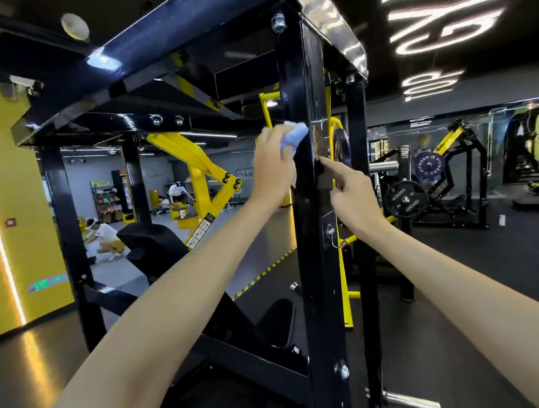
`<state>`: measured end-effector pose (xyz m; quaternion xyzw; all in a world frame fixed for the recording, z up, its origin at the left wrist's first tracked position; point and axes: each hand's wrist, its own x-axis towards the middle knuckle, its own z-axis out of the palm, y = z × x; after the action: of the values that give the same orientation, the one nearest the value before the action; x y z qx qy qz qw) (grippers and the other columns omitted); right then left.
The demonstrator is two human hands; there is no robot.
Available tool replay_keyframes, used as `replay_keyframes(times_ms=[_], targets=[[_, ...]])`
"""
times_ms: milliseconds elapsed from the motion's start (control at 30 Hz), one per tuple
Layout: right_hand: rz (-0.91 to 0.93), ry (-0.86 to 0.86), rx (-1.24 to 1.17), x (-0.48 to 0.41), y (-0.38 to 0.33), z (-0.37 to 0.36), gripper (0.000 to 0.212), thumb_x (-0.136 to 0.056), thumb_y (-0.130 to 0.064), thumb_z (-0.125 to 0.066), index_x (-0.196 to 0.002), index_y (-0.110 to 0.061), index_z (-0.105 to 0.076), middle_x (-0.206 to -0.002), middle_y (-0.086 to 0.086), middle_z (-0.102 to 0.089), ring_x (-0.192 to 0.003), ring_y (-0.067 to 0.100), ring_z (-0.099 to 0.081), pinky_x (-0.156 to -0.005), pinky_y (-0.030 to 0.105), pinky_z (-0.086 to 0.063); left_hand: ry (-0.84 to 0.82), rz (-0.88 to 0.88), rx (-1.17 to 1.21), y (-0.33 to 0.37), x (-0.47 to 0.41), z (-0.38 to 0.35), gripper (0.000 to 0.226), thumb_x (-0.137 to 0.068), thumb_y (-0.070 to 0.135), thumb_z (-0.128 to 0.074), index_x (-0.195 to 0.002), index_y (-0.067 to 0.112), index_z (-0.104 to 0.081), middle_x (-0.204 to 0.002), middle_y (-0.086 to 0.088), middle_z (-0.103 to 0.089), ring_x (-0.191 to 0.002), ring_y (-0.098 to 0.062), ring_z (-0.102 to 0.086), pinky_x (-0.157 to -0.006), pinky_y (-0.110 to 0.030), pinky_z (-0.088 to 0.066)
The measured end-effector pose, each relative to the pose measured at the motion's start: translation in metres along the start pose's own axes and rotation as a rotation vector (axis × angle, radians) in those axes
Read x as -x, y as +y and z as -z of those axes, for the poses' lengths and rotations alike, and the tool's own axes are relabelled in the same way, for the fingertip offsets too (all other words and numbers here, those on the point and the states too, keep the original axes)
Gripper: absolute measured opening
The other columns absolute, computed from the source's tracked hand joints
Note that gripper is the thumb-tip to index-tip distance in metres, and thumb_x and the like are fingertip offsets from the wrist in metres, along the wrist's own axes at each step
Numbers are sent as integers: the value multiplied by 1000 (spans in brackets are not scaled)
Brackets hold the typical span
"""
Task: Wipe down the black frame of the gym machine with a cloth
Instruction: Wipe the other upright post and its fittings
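**Blue cloth pressed to the black upright**

At 9 o'clock of the view, in the background, people (pixel 104 236) crouch on the gym floor. A yellow lever arm (pixel 193 164) slants past them, with a warning sticker (pixel 200 230) too small to read.

The left hand (pixel 272 169) reaches up from 7 o'clock, its fingers curled round a bunched blue cloth (pixel 292 136). The cloth sticks out of the hand at about 1 o'clock and touches the left face of the black frame (pixel 311 232), on the nearest upright post, a little above the view's centre. The post's long axis runs from 12 to 6 o'clock, from the glossy top beam down past the bolts near the bottom edge. The cloth's free end points at 2 o'clock, toward the post.

The right hand (pixel 353 195) comes in from 5 o'clock and lies at 4 o'clock of the cloth. Its index finger is stretched out with the tip on the post's front face, and the other fingers are loosely curled, holding nothing.

At 3 o'clock a blue weight plate (pixel 428 165) reads "FITNESS". A black plate (pixel 405 200) below it bears upside-down lettering that cannot be made out. Glowing letters (pixel 440 20) on the ceiling at 1 o'clock are not legible.
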<state>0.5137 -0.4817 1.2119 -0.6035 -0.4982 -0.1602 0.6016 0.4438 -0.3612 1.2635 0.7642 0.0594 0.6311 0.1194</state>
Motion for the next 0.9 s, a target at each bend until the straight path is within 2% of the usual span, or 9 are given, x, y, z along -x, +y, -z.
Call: replay_keyframes(times_ms=[133,267,333,400,533,633,733,833,900], targets=[[-25,10,-7,21,7,-11,71,-80,19,-39,-145,-10,-42,-120,10,-60,-89,6,-56,-80,13,-44,-71,-226,-15,-16,57,-13,24,-88,1,-43,-103,0,-61,-94,-11,-51,-90,-20,-45,-77,-19,-32],[2,-61,30,45,18,-20,80,-78,24,-41,-149,-11,-30,-156,3,-29,-130,17,-43,-112,35,-35,-361,-295,-9,-46,148,-5,30,-84,-10,-52,-109,2,-62,-94,-10,-52,-91,-20,-45,-82,-25,-39],[44,-76,96,49,20,-19,84,-76,25,-38,-150,-14,-29,-158,-1,-24,-140,13,-32,-114,21,-28,-457,-185,51,-45,149,9,27,-85,-6,-51,-106,1,-66,-92,-7,-54,-90,-14,-46,-81,-19,-39],[51,-75,112,46,17,-17,83,-75,23,-37,-150,-14,-31,-157,-2,-25,-144,10,-23,-109,9,-20,-492,82,154,-38,129,20,25,-85,-3,-56,-105,5,-68,-95,-5,-62,-92,-15,-54,-83,-19,-42],[67,58,11,37,4,-17,59,-83,13,-46,-138,-11,-48,-136,2,-52,-125,10,-45,-103,15,-32,-353,756,787,-15,72,45,35,-89,-2,-57,-122,10,-58,-106,-8,-68,-90,-22,-64,-76,-32,-52],[24,118,-153,34,-8,-16,29,-94,-9,-56,-122,-13,-61,-111,2,-61,-93,4,-54,-80,7,-39,-481,798,869,-1,59,55,33,-91,1,-56,-123,10,-56,-97,-4,-70,-80,-17,-67,-71,-29,-54],[-7,35,-260,23,-13,-10,20,-91,-26,-64,-109,-17,-66,-100,0,-61,-86,7,-55,-77,14,-45,-547,750,894,5,66,55,28,-91,-3,-53,-115,9,-58,-95,-6,-71,-83,-19,-67,-75,-28,-55],[-21,-145,-260,8,-14,-7,8,-87,-21,-68,-80,-20,-71,-84,5,-70,-76,13,-60,-72,32,-48,-495,753,878,8,70,53,22,-90,-5,-54,-108,6,-59,-90,-7,-72,-77,-17,-69,-71,-26,-57],[-46,-150,-253,0,-11,-9,16,-87,-16,-67,-72,-20,-69,-75,5,-68,-70,12,-58,-68,31,-46,-419,797,904,7,72,53,18,-90,1,-56,-107,6,-60,-91,-9,-70,-75,-17,-68,-68,-26,-57]])
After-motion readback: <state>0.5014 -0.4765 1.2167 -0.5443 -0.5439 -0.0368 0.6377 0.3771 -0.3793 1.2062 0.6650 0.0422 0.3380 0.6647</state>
